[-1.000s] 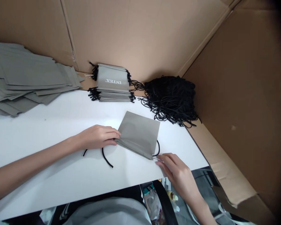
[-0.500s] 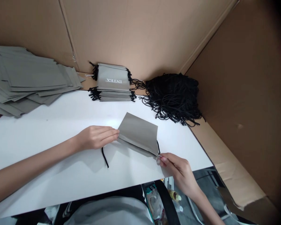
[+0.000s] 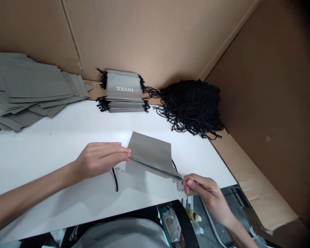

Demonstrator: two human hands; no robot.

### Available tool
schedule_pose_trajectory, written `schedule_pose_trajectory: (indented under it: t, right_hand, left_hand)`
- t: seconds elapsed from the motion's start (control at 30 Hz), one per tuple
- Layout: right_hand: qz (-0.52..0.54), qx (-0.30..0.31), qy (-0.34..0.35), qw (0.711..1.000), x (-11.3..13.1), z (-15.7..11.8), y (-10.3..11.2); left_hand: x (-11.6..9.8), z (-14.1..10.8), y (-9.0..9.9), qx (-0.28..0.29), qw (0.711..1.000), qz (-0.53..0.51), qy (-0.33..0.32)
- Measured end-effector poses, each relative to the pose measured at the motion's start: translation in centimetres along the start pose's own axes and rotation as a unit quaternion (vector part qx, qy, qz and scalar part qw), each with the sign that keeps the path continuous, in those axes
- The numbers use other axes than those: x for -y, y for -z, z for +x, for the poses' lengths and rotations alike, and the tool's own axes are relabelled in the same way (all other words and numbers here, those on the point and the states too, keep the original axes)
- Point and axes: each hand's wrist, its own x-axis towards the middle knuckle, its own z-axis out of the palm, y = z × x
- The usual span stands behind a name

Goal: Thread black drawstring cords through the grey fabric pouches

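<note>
A small grey fabric pouch (image 3: 151,150) is held tilted just above the white table between my two hands. My left hand (image 3: 103,156) pinches its left corner, fingers closed on the cloth. A black cord (image 3: 115,181) hangs below that hand. My right hand (image 3: 204,191) is closed on a thin shiny metal rod (image 3: 182,178) at the pouch's right corner; most of the rod is hidden. Another bit of black cord (image 3: 174,165) shows beside the pouch's right edge, near my right fingers.
Grey fabric pieces (image 3: 38,82) lie piled at the left. A stack of pouches (image 3: 124,84) with black cords and white "INTEX" lettering stands at the back. To its right is a heap of black cords (image 3: 191,106). Cardboard walls (image 3: 155,38) enclose the white table (image 3: 67,132).
My right hand has moved right and slightly down, drawing away with the metal rod at the corner. The pouch and my left hand have dropped slightly towards me.
</note>
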Motion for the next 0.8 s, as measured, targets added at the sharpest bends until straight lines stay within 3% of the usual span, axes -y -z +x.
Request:
schedule_pose_trajectory:
  t: [0.13, 0.23, 0.47, 0.63, 0.8]
  right_hand:
    - [0.052, -0.029, -0.016, 0.998, -0.3, -0.1, 0.5]
    - [0.047, -0.04, -0.01, 0.998, -0.3, -0.4, 0.8]
    - [0.019, -0.02, 0.014, 1.0, -0.2, -1.2, 1.2]
    - [-0.129, 0.044, 0.087, 0.987, 0.6, -1.8, 1.1]
    - [-0.223, -0.006, 0.175, 0.959, 0.8, -1.9, 1.0]
  left_hand:
    - [-0.9, 2.0, 0.4, 0.018, 0.983, -0.15, 0.103]
    - [-1.4, 3.1, 0.6, 0.02, 0.975, -0.184, 0.124]
    - [-1.9, 4.5, -0.3, 0.02, 0.978, -0.19, 0.09]
    - [-2.5, 5.0, -0.5, 0.005, 0.994, -0.103, 0.045]
    - [-3.1, 5.5, -0.1, -0.015, 1.0, -0.009, -0.01]
